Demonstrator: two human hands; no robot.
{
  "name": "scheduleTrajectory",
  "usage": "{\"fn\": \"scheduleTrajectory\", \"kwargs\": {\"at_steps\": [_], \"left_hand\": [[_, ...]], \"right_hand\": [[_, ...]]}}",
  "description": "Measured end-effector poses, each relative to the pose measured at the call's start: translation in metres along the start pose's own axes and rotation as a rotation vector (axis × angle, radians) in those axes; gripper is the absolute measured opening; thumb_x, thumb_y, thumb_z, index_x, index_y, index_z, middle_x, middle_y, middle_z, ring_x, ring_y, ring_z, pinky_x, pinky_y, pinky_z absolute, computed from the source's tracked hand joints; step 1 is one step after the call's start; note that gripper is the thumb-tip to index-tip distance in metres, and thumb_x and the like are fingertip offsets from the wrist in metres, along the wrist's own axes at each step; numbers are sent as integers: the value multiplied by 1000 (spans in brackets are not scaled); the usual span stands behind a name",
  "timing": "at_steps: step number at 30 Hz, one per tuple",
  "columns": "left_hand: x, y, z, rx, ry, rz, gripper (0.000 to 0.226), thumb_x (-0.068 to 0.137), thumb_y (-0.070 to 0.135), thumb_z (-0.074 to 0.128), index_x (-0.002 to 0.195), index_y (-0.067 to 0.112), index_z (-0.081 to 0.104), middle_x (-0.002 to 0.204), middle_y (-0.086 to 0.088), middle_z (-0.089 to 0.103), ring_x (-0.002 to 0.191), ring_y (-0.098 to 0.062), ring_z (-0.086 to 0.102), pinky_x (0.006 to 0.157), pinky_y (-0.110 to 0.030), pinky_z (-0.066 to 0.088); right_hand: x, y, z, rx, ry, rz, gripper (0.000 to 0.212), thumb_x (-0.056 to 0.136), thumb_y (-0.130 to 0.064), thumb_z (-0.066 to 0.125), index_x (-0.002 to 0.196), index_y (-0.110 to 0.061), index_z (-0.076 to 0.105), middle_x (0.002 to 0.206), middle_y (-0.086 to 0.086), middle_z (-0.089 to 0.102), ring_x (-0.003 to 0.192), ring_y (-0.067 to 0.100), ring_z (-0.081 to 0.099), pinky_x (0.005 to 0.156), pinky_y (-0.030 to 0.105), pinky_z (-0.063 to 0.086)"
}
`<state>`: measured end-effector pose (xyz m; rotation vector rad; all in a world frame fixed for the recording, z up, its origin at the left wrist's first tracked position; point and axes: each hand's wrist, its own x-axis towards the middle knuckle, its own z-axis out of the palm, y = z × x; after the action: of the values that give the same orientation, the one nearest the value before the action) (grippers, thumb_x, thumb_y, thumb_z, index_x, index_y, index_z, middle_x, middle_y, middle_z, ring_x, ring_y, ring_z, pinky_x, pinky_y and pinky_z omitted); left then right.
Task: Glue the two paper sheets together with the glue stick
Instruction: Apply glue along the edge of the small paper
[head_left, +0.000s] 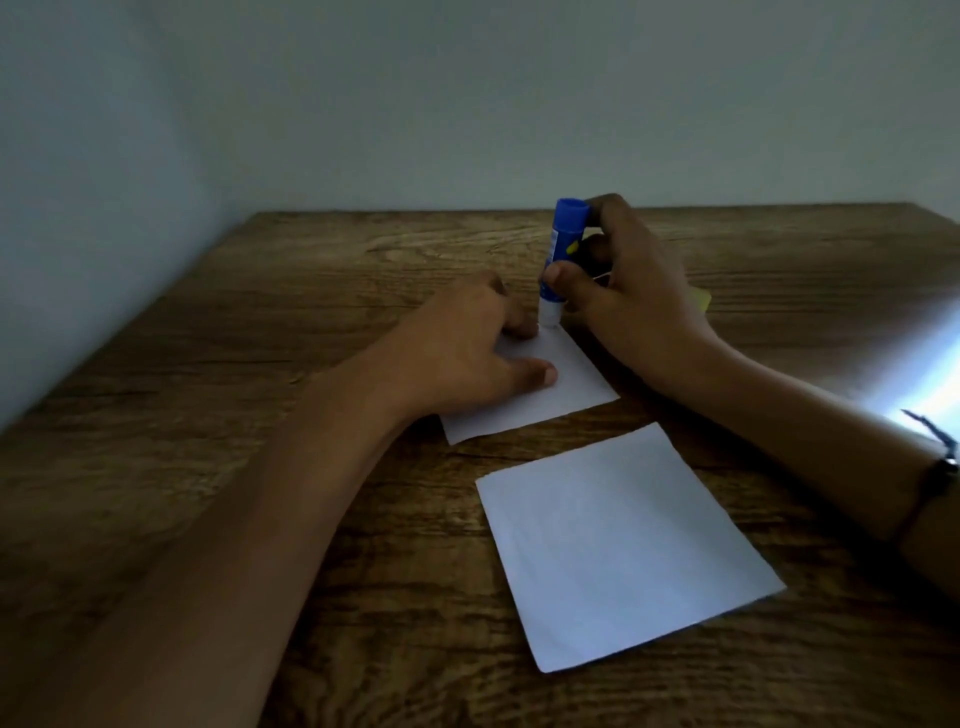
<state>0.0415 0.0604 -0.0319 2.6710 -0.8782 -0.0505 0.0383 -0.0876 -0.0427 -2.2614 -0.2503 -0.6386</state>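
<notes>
I'm gluing: right hand (631, 306) fingers curl round glue stick (560, 260), tip seemingly on far sheet (563, 387), left hand (470, 343) fingers spread pinning it; near sheet (623, 545) unjoined.

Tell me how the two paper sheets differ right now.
The far sheet is pinned under the left hand and has the glue stick, gripped by the right hand, pressed on its far corner; the near sheet lies untouched. The far sheet is partly hidden by the left hand; the near sheet shows whole. Both are white, lie flat on the wooden table, and do not touch each other.
</notes>
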Motion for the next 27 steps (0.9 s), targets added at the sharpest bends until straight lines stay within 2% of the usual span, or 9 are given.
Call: {"fn": "scheduleTrajectory", "kwargs": {"at_steps": [4, 6, 9, 13, 19, 23, 25, 27], "left_hand": [[-2, 1, -2, -3, -29, -27, 55, 76, 47, 57, 125, 23, 50, 123, -6, 39, 102, -15, 41, 80, -27, 33], [-3, 3, 0, 11, -38, -23, 56, 76, 49, 57, 125, 23, 50, 120, -5, 39, 101, -15, 41, 76, -26, 34], [-4, 3, 1, 41, -37, -24, 57, 75, 51, 56, 125, 25, 50, 111, -1, 35, 95, -12, 38, 62, -22, 31], [-3, 3, 2, 48, -44, -40, 59, 76, 52, 55, 128, 25, 47, 119, -4, 36, 98, -13, 37, 75, -26, 31], [-6, 6, 1, 48, -30, -36, 59, 76, 51, 55, 128, 24, 47, 111, -2, 34, 98, -14, 37, 78, -27, 30], [-6, 8, 2, 82, -17, -43, 59, 77, 52, 54, 127, 21, 48, 116, -6, 37, 97, -15, 37, 78, -28, 32], [-6, 9, 2, 90, -18, -51, 60, 77, 52, 53, 128, 21, 47, 110, -4, 33, 96, -15, 36, 78, -28, 31], [-7, 9, 2, 89, -15, -45, 60, 77, 51, 53, 128, 20, 46, 105, -2, 31, 95, -14, 35, 76, -28, 29]], "right_hand": [[-1, -1, 0, -8, -20, -1, 34, 87, -19, 56, 117, -11, 44, 94, 6, 64, 86, 22, 62, 75, 33, 49], [-2, 0, 0, -10, -24, -7, 34, 87, -19, 55, 118, -10, 43, 93, 5, 62, 86, 22, 62, 73, 30, 47], [-2, 1, 0, -20, -35, -7, 35, 88, -19, 55, 119, -10, 42, 92, 3, 60, 84, 19, 60, 64, 15, 41], [-3, 1, 0, -4, -34, 7, 35, 88, -19, 55, 119, -11, 42, 92, 3, 61, 82, 16, 59, 62, 9, 39], [-10, -3, -4, 14, -27, 11, 35, 87, -20, 57, 118, -11, 44, 94, 7, 64, 86, 20, 61, 75, 29, 47], [-16, -4, -8, 6, -36, 28, 36, 87, -20, 57, 119, -13, 44, 93, 2, 60, 88, 18, 60, 75, 27, 45], [-19, -4, -11, 10, -35, 33, 35, 86, -20, 58, 118, -14, 45, 93, 2, 61, 88, 18, 60, 73, 25, 45], [-24, -5, -14, 13, -39, 36, 35, 86, -20, 58, 118, -14, 46, 94, 4, 63, 89, 19, 61, 77, 29, 48]]}}
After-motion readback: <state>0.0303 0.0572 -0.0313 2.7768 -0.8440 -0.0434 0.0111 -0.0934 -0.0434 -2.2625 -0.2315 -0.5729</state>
